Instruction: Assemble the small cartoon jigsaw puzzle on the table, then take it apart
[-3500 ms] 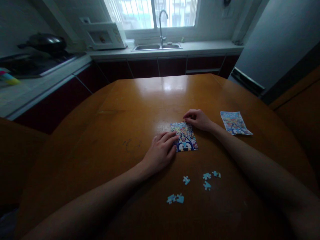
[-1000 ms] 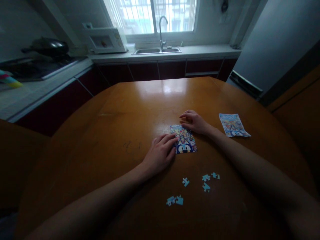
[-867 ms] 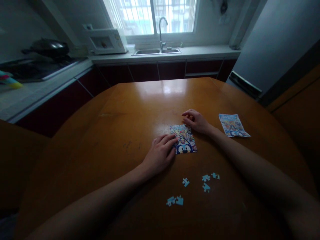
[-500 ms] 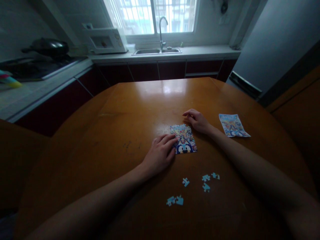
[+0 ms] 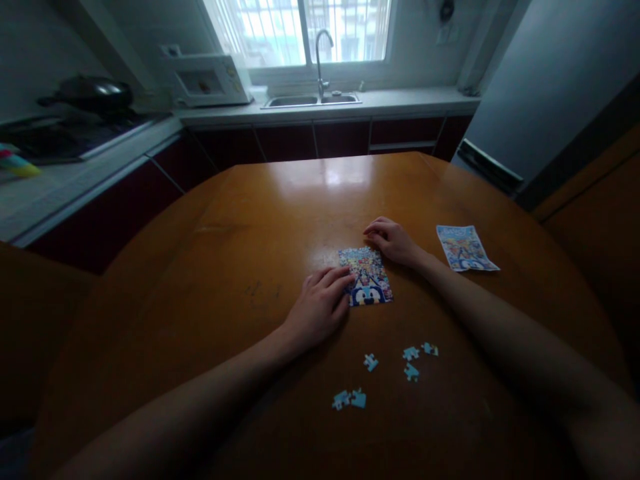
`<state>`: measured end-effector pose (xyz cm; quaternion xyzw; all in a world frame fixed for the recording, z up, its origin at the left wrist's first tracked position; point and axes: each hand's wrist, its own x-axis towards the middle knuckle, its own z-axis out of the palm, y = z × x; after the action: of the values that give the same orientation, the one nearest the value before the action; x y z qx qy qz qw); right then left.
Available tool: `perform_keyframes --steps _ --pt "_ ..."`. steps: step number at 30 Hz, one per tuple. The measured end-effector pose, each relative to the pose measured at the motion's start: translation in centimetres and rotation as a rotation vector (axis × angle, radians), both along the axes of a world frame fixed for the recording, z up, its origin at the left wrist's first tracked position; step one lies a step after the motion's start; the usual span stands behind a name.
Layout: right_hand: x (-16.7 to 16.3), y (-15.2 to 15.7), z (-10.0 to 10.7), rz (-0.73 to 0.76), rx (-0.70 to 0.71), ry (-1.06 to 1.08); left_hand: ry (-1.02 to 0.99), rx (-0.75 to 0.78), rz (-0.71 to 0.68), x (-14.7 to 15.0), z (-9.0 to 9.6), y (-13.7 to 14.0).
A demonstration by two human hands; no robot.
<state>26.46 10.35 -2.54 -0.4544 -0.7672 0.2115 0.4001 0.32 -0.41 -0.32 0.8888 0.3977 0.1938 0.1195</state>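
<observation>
A partly joined jigsaw puzzle lies flat on the table, with a blue cartoon dog's face along its near edge and an uneven far edge. My left hand rests open beside it, fingertips spread over its left side. Just beyond the puzzle's far right corner is my right hand, its fingers curled and the thumb close to the index finger. Whatever may be between those fingertips is too small to make out. Several loose light-blue jigsaw pieces lie nearer to me, among them a single piece and a pair.
A creased picture sheet with the same dog design lies right of my right forearm. The wooden table has rounded sides. Behind it run a counter with a sink, a microwave and, at left, a wok on a stove.
My right hand's fingers have drawn closer together at the puzzle's far edge. My left hand stays on the puzzle, and the loose pieces have not moved. The view has shifted slightly.
</observation>
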Motion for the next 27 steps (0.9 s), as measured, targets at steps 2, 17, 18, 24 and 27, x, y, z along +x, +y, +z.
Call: perform_keyframes --steps 2,17,18,24,27 --pt "0.0 -0.1 0.1 -0.020 0.008 0.014 -0.007 0.008 -0.004 0.0 -0.1 0.0" --pt "-0.4 -13.7 9.9 -0.026 -0.208 -0.323 -0.006 0.032 -0.012 -0.1 -0.4 0.4" --pt "0.0 -15.4 9.7 -0.026 -0.244 -0.374 -0.009 0.034 -0.012 -0.1 -0.5 0.5" --pt "2.4 -21.3 8.0 -0.091 -0.453 -0.609 -0.016 0.043 -0.012 -0.1 -0.4 0.5" --pt "2.7 -22.0 7.3 -0.101 -0.521 -0.582 -0.019 0.051 -0.018 -0.1 -0.5 0.6"
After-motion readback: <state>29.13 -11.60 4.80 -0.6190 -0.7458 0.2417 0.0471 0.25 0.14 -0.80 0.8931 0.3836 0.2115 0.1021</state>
